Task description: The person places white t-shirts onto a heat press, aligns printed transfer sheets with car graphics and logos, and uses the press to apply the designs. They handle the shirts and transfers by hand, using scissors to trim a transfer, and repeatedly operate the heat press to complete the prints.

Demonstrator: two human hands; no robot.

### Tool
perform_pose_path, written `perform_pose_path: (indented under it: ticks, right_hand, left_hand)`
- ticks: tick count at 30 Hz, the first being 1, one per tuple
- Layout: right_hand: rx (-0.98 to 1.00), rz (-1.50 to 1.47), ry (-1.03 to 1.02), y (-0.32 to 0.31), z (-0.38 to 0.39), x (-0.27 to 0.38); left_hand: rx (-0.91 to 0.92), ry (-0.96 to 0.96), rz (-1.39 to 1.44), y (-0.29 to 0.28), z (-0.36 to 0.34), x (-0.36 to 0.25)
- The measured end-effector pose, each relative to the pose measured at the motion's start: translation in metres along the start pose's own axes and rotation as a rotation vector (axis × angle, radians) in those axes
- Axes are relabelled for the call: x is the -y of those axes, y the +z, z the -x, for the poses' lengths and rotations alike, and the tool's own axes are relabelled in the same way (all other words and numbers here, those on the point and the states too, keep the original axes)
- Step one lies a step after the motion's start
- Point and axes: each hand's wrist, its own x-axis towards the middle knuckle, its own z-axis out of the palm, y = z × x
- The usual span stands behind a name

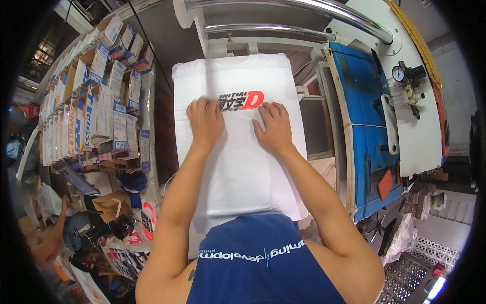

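Observation:
A white T-shirt [238,167] lies spread flat on a platen in front of me, with a black and red printed design [242,100] across its upper part. My left hand [206,119] rests at the design's left end, covering part of it. Its fingers are bent and a little apart, slightly blurred, and I see nothing held in them. At the right end, beside the red letter, my right hand [275,126] touches the shirt with fingers loosely spread and thumb apart. It holds nothing. Whatever lies under the fingertips is hidden.
Long cardboard boxes [98,114] fill a rack on the left. Chrome bars [268,29] cross beyond the shirt. On the right stand a blue panel [364,121], a pressure gauge [398,74] and a reddish square [386,184]. Another person's arm [53,235] shows at lower left.

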Motion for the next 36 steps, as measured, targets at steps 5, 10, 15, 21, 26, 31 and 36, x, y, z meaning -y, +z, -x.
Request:
perform_pose_path:
  ticks: [5,10,15,21,26,31,36]
  right_hand:
    - [-0.007,-0.002,-0.008,-0.001,-0.001,0.0]
    - [-0.016,-0.01,-0.001,-0.003,-0.002,0.001]
    - [-0.003,-0.014,0.007,-0.004,0.0,0.001]
    - [-0.002,0.013,0.01,-0.003,0.0,0.003]
    - [-0.017,0.008,-0.012,-0.003,0.001,0.004]
    - [-0.033,0.007,-0.018,-0.001,0.003,0.001]
    - [-0.051,0.006,-0.014,0.002,0.003,0.0]
  left_hand:
    - [0.137,0.101,0.016,0.061,-0.104,0.026]
    - [0.377,0.101,0.037,0.099,-0.146,0.051]
    - [0.433,0.012,0.308,0.068,-0.153,0.086]
    - [0.392,-0.116,-0.156,0.018,-0.119,0.147]
    - [0.036,0.019,0.04,-0.018,-0.082,0.101]
    - [0.069,0.024,0.022,-0.028,0.036,0.018]
    - [0.016,-0.005,-0.02,-0.017,0.065,0.002]
